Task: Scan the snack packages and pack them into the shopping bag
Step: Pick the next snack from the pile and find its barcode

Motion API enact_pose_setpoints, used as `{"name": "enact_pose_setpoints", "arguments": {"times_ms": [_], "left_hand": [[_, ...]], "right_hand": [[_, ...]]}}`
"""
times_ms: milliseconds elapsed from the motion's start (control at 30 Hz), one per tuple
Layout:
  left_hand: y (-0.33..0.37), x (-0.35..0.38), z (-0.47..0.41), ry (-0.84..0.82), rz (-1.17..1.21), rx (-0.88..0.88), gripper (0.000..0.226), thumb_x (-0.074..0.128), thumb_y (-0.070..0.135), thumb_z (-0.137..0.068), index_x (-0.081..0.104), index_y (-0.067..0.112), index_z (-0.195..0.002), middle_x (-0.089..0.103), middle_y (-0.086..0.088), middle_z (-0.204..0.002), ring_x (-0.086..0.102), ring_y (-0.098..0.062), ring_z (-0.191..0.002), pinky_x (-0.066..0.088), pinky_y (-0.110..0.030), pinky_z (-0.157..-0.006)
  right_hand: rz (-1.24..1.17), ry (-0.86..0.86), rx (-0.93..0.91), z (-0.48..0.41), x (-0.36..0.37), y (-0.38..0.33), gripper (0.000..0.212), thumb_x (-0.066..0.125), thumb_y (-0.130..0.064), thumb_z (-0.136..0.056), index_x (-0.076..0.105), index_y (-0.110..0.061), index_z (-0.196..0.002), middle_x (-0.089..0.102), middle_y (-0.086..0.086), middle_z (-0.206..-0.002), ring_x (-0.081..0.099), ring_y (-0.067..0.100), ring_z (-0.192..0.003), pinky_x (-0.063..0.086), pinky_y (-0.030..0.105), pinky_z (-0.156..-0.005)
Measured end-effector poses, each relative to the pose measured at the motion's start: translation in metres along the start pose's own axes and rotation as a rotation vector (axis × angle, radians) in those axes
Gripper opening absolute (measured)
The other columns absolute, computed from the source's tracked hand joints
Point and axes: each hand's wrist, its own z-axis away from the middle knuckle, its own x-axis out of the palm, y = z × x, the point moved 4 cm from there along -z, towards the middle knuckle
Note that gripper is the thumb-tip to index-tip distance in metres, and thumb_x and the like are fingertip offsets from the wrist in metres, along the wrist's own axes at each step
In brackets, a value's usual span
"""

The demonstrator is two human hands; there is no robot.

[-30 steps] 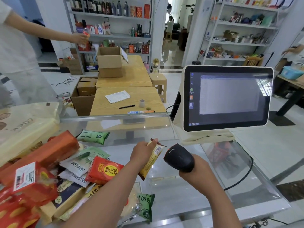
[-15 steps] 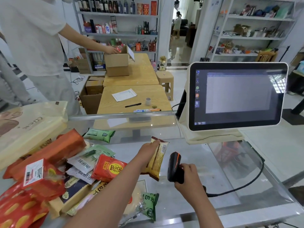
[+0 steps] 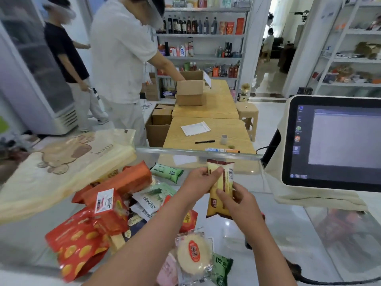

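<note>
Since the earlier frames the right hand [image 3: 237,200] has let go of the scanner and now joins the left hand [image 3: 199,183] on the yellow snack package [image 3: 219,189]. Nearest, at 6 o'clock, a round cake packet [image 3: 193,251] lies on the glass worktop [image 3: 288,234]. Above it both hands hold the yellow package upright, its long axis running from 6 to 12 o'clock; the left fingers pinch its upper edge, and the right fingers curl around its lower half. At 9 o'clock lies the pile of red packages [image 3: 82,240], and farther, at 10 o'clock, the shopping bag [image 3: 61,168]. The bag is on the left side, so I think the left hand is nearer to carry the package there. At 2 o'clock stands the screen [image 3: 338,141].
</note>
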Motion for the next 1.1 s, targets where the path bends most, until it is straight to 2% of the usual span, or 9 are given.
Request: {"name": "enact_pose_setpoints", "arguments": {"times_ms": [100,233,400,533,667,767,933,1033,1100], "left_hand": [[0.018,-0.047,0.012,0.113,-0.045,0.044,0.025,0.062,0.044,-0.09,0.07,0.02,-0.085,0.074,-0.008,-0.091,0.07,-0.027,-0.09,0.056,-0.043,-0.087],[0.03,-0.115,0.033,0.259,-0.043,0.052,0.036,0.055,0.044,-0.094,0.071,0.013,-0.1,0.072,-0.015,-0.102,0.068,-0.025,-0.086,0.057,-0.034,-0.076],[0.028,-0.211,0.058,0.521,0.022,0.15,0.021,0.054,0.033,-0.096,0.068,0.021,-0.107,0.074,-0.001,-0.091,0.071,-0.019,-0.086,0.057,-0.038,-0.079],[-0.004,-0.304,0.077,0.778,-0.439,0.102,0.022,0.062,0.023,-0.088,0.061,0.028,-0.11,0.066,0.006,-0.104,0.064,-0.013,-0.094,0.049,-0.028,-0.075],[-0.06,-0.372,0.081,0.604,-0.865,-0.086,0.069,0.077,0.042,-0.074,0.046,0.03,-0.134,0.053,0.002,-0.133,0.05,-0.02,-0.121,0.043,-0.033,-0.094],[-0.096,-0.398,0.076,0.375,-1.198,-0.12,0.094,0.075,0.056,-0.069,0.027,0.034,-0.147,0.04,0.002,-0.146,0.039,-0.024,-0.13,0.037,-0.037,-0.101],[-0.123,-0.427,0.066,0.264,-1.357,0.075,0.053,0.052,0.027,-0.089,0.039,0.03,-0.141,0.058,0.001,-0.128,0.054,-0.025,-0.115,0.042,-0.033,-0.082],[-0.118,-0.451,0.066,0.227,-1.122,0.174,0.024,0.049,0.036,-0.096,0.063,0.021,-0.108,0.067,-0.002,-0.097,0.059,-0.023,-0.093,0.038,-0.031,-0.066],[-0.112,-0.466,0.067,0.179,-0.97,0.2,0.033,0.05,0.044,-0.096,0.061,0.015,-0.085,0.059,0.001,-0.073,0.053,-0.019,-0.072,0.032,-0.031,-0.059]], "right_hand": [[-0.059,-0.077,-0.05,-0.009,0.035,-0.026,0.011,0.066,-0.019,-0.089,0.067,-0.022,-0.099,0.073,0.002,-0.08,0.071,0.017,-0.07,0.059,0.034,-0.061],[-0.068,-0.221,-0.092,-0.019,0.093,-0.052,0.011,0.068,-0.026,-0.087,0.068,-0.026,-0.099,0.075,0.0,-0.084,0.072,0.02,-0.078,0.059,0.043,-0.075],[-0.099,-0.322,-0.121,-0.018,0.157,-0.077,0.016,0.065,-0.032,-0.089,0.068,-0.027,-0.104,0.075,-0.008,-0.083,0.071,0.006,-0.076,0.052,0.02,-0.063],[-0.114,-0.343,-0.121,-0.014,0.205,-0.098,0.016,0.066,-0.033,-0.087,0.07,-0.025,-0.101,0.075,-0.009,-0.078,0.07,0.003,-0.072,0.053,0.014,-0.059],[-0.048,-0.328,-0.121,-0.008,0.258,-0.109,0.024,0.067,-0.049,-0.082,0.071,-0.03,-0.096,0.075,-0.006,-0.083,0.073,0.016,-0.078,0.058,0.043,-0.078],[-0.039,-0.295,-0.108,-0.003,0.301,-0.118,0.026,0.066,-0.046,-0.084,0.071,-0.026,-0.099,0.075,-0.004,-0.083,0.073,0.015,-0.078,0.059,0.038,-0.072],[-0.084,-0.237,-0.062,0.003,0.368,-0.126,0.019,0.067,-0.032,-0.087,0.072,-0.019,-0.1,0.076,-0.001,-0.08,0.073,0.014,-0.073,0.055,0.026,-0.058],[-0.063,-0.191,-0.006,0.004,0.395,-0.117,0.021,0.067,-0.035,-0.086,0.072,-0.019,-0.099,0.076,0.0,-0.081,0.073,0.018,-0.075,0.058,0.035,-0.07],[-0.066,-0.172,0.035,0.007,0.406,-0.111,0.018,0.067,-0.033,-0.087,0.072,-0.018,-0.096,0.075,0.002,-0.079,0.072,0.017,-0.07,0.057,0.03,-0.061]]}}
